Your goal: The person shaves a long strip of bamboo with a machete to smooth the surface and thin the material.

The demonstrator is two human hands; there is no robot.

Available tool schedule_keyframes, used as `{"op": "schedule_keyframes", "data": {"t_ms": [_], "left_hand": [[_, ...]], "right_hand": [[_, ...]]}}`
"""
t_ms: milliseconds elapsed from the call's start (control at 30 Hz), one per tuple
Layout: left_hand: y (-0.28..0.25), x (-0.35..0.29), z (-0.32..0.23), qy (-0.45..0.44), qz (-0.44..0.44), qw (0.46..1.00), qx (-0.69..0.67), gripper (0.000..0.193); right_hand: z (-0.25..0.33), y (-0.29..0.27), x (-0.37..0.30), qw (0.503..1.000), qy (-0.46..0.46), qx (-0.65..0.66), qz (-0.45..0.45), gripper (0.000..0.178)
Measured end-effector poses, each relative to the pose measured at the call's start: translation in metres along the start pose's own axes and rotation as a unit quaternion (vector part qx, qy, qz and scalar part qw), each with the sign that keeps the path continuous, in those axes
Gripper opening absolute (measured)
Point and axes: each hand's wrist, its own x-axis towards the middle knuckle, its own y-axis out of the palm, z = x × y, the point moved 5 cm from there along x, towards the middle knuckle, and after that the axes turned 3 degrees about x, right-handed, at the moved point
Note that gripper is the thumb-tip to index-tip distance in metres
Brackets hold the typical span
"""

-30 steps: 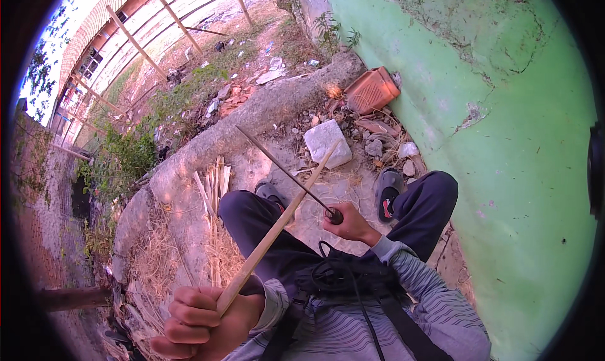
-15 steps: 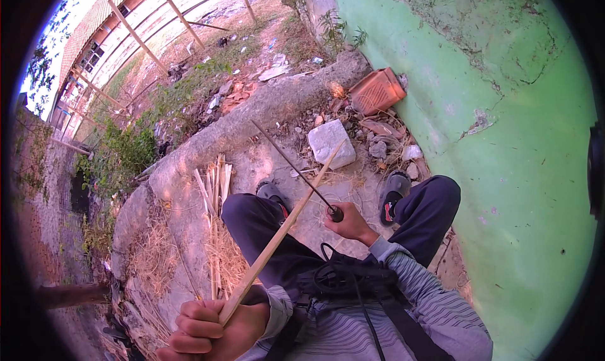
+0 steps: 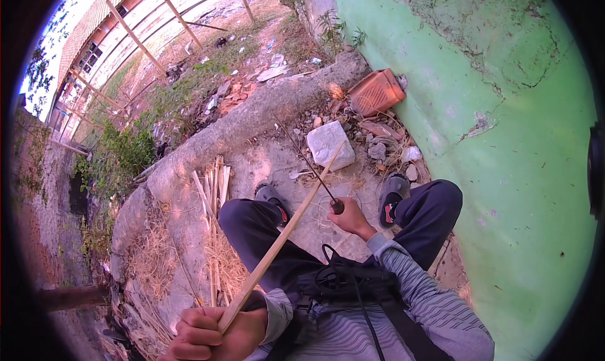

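Note:
My left hand (image 3: pixel 211 332), low in the picture, is closed round the near end of a long pale strip of split wood or bamboo (image 3: pixel 277 242). The strip slants up and right, its pointed tip in front of the white block. Between my knees, my right hand (image 3: pixel 350 218) grips the dark handle of a long-bladed knife (image 3: pixel 307 159). Its thin dark blade reaches up and left, looks nearly edge-on, and crosses the strip near the handle. Whether blade and strip touch I cannot tell.
A white block (image 3: pixel 330 145) lies beyond my feet, with rubble and an orange hollow brick (image 3: pixel 377 92) behind it. A bundle of pale strips (image 3: pixel 216 191) and shavings (image 3: pixel 151 260) lie left of my knee. A green wall (image 3: pixel 517 191) stands close on my right; a low concrete ledge (image 3: pixel 246 124) curves ahead.
The knife has swung: its blade tip moved right and its handle slightly right and up. The strip in my left hand has stayed nearly still.

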Motion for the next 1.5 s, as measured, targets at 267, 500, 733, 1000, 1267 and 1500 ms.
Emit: {"op": "schedule_keyframes", "data": {"t_ms": [267, 500, 733, 1000, 1267, 1500], "left_hand": [[0.015, 0.005, 0.001, -0.017, 0.025, 0.998, -0.050, 0.057], [0.018, 0.010, 0.001, 0.005, 0.009, 1.000, -0.005, 0.057], [0.011, 0.006, 0.003, 0.003, 0.026, 0.999, -0.025, 0.058], [0.016, 0.016, 0.014, -0.023, 0.137, 0.969, -0.205, 0.056], [0.033, 0.006, 0.008, -0.013, 0.158, 0.960, -0.232, 0.053], [0.032, 0.001, 0.008, 0.007, 0.103, 0.980, -0.172, 0.055]], "right_hand": [[0.054, 0.008, -0.003, 0.997, -0.074, -0.019, 0.034, 0.020], [-0.029, -0.002, 0.026, 0.998, -0.017, -0.026, -0.048, 0.022], [-0.064, -0.003, 0.023, 0.997, 0.037, -0.023, -0.069, 0.021], [0.038, -0.001, -0.009, 0.989, -0.049, 0.067, 0.121, 0.028], [0.112, -0.029, -0.020, 0.942, 0.057, 0.151, 0.294, 0.049], [0.165, -0.039, -0.046, 0.935, -0.037, -0.007, 0.352, 0.058]]}}
